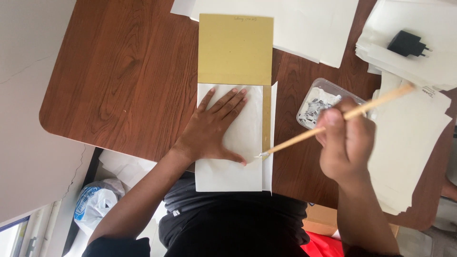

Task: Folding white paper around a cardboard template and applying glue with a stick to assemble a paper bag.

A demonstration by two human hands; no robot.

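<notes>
Though nr tub (306, 105), brush (304, 136) at sheet (228, 176) edge

By my right hand (345, 143) a clear rectangular plastic tub (323, 102); a white-and-blue plastic bag (97, 202) on the floor

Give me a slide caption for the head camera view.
Left hand flattens white paper while right hand brushes its edge.

Right hand (346, 143) motion-blurred; finger grip on brush handle (333, 123) not resolvable. Brush tip (261, 155) too small to tell. Contents of clear tub (316, 107) partly hidden behind hand. White sheet (229, 176) partly covered by left hand (214, 131). Paper stacks (419, 43) cut off at top edge.
</notes>
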